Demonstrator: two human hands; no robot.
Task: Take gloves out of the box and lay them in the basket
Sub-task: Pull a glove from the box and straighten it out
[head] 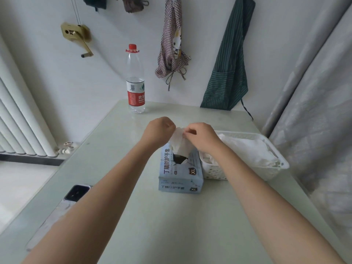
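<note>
A pale blue glove box (181,172) marked XL stands in the middle of the table with its top slot torn open. A white glove (178,142) sticks up out of the slot. My left hand (159,132) grips the glove's left edge above the box. My right hand (202,136) pinches its upper right edge. To the right of the box, touching it, sits a white perforated basket (274,168) holding several white gloves (245,149).
A tall water bottle (135,82) with a red cap stands at the back of the pale green table (171,225). A phone (77,192) lies at the left edge under my left forearm. Aprons hang on the wall behind; a radiator is on the left.
</note>
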